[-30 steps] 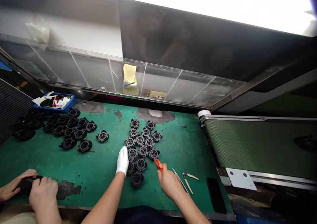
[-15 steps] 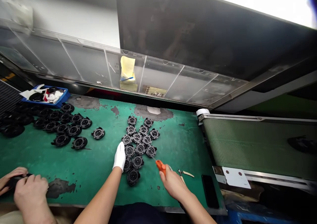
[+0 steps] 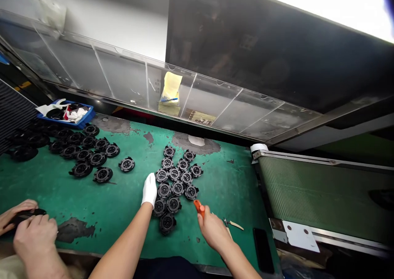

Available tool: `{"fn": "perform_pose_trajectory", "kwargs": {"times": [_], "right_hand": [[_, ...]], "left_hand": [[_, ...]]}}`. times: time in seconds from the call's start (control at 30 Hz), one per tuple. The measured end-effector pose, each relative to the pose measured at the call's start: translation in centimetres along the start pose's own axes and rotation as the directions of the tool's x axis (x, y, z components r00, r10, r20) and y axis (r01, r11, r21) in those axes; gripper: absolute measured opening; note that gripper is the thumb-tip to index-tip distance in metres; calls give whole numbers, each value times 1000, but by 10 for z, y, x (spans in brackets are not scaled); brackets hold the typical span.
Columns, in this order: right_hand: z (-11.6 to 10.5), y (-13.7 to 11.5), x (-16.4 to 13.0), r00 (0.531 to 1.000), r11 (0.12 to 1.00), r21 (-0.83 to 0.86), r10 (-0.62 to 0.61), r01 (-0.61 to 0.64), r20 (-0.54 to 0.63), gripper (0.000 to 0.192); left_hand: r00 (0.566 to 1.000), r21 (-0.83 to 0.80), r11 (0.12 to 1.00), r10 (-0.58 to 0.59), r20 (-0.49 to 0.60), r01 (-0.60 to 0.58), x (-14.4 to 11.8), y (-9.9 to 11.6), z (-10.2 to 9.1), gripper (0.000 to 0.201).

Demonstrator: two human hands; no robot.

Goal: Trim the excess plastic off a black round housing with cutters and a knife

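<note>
My left hand (image 3: 149, 190), in a white glove, lies along the left side of a cluster of round black plastic parts (image 3: 174, 173). Its fingers are stretched out and close together, near the parts at the cluster's left edge. My bare right hand (image 3: 213, 228) is closed around an orange utility knife (image 3: 199, 208). The knife's front end points toward a part (image 3: 191, 192) at the cluster's lower right; its blade is hard to make out. Light-handled nippers (image 3: 234, 224) lie just right of my right hand.
More black parts (image 3: 97, 158) are grouped at left, before a blue bin (image 3: 88, 116). A co-worker's hands (image 3: 35, 231) hold a dark piece at lower left. A phone (image 3: 264, 250) lies near the right edge, beside a green conveyor belt (image 3: 308, 188). Clear panels (image 3: 123, 81) stand behind.
The view has shifted a little, moving the scene mostly rightward. The knife, whose thin blade reached a part at lower right, now sits slightly apart from it. My left hand stays beside the cluster.
</note>
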State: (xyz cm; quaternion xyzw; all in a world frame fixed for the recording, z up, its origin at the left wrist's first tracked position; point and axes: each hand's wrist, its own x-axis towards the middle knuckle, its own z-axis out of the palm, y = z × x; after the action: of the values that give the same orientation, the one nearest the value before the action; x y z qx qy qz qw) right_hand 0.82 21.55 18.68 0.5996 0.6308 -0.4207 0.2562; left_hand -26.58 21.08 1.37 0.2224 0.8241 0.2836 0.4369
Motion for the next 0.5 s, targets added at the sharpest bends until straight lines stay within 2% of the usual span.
{"fn": "perform_pose_trajectory", "kwargs": {"times": [0.13, 0.27, 0.4, 0.43, 0.5], "right_hand": [[0, -7, -3, 996, 996, 31, -80, 79, 48, 28], [-9, -35, 20, 999, 999, 34, -38, 38, -16, 32], [-17, -64, 48, 993, 991, 66, -120, 119, 6, 34], [-21, -63, 54, 993, 991, 74, -115, 114, 10, 35], [-32, -46, 61, 998, 994, 95, -62, 60, 16, 38]], "left_hand": [[998, -31, 999, 26, -51, -28, 22, 12, 2, 56], [996, -41, 996, 81, 32, -79, 34, 23, 11, 55], [993, -21, 996, 87, 79, -86, 35, 29, 20, 56], [993, -13, 996, 85, 83, -84, 35, 29, 21, 57], [992, 1, 997, 81, 95, -81, 36, 29, 21, 58]]}}
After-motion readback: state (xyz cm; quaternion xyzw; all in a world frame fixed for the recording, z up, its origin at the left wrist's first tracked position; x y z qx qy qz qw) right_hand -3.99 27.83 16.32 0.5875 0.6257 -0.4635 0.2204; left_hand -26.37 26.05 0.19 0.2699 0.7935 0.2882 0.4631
